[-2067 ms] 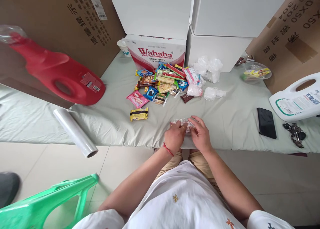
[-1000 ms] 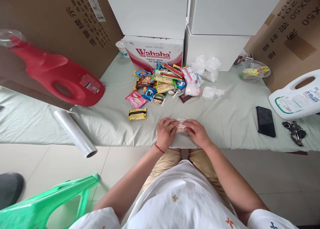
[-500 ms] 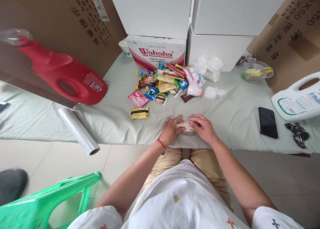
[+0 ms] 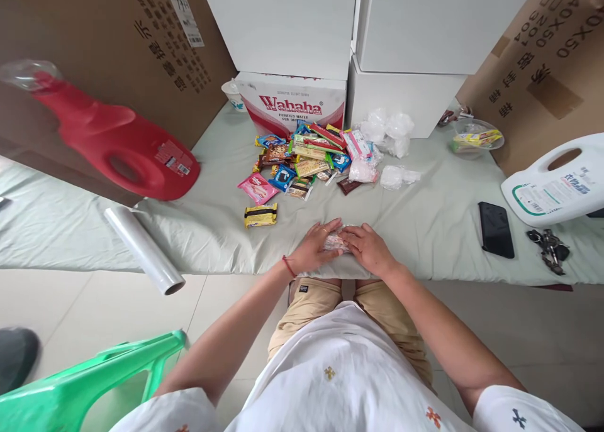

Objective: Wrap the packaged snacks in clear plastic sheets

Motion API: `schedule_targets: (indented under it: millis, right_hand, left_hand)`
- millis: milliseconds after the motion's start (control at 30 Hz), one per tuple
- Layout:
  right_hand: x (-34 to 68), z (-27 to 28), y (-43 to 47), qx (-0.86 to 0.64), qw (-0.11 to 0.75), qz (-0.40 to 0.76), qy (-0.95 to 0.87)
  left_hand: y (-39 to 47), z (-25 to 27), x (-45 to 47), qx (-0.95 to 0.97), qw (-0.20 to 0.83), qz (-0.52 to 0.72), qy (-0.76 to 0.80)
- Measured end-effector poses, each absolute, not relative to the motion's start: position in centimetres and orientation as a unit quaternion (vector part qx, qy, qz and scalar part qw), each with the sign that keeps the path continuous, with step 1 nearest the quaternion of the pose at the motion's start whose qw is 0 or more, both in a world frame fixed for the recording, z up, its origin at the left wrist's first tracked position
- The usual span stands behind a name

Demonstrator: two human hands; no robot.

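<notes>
Near the front edge of the cloth-covered surface lies a small pinkish packet in clear plastic film (image 4: 336, 241), partly hidden under my fingers. My left hand (image 4: 315, 248) grips its left side, thumb below and fingers along the top. From the right, my right hand (image 4: 369, 249) has its fingers bent over the packet's other end. A yellow wrapped snack (image 4: 260, 216) lies to the left, apart from my hands. Beyond it is a pile of wrapped snacks (image 4: 309, 152), with bunched clear plastic (image 4: 395, 177) at its right.
A red jug (image 4: 127, 143) and a roll of film (image 4: 144, 249) lie on the left, the roll jutting over the edge. On the right are a phone (image 4: 496, 229), keys (image 4: 550, 251) and a white jug (image 4: 557, 183). Boxes (image 4: 292, 102) stand behind. A green stool (image 4: 94, 382) is lower left.
My right hand has moved left over the packet, closer to my left hand, and covers more of it. The whole view has shifted slightly.
</notes>
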State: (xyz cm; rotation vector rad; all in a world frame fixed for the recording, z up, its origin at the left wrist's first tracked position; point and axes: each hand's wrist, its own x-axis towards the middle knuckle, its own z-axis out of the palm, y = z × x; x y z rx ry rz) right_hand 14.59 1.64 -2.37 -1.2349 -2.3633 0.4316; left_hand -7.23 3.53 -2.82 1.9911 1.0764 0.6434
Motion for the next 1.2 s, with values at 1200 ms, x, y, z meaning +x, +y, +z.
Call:
schedule_targets:
  millis: [1200]
  right_hand:
    - [15.1, -1.8, 1.1, -0.422, 0.123, 0.041, -0.897]
  left_hand:
    - [2.9, -2.5, -9.5, 0.629, 0.52, 0.379, 0.436]
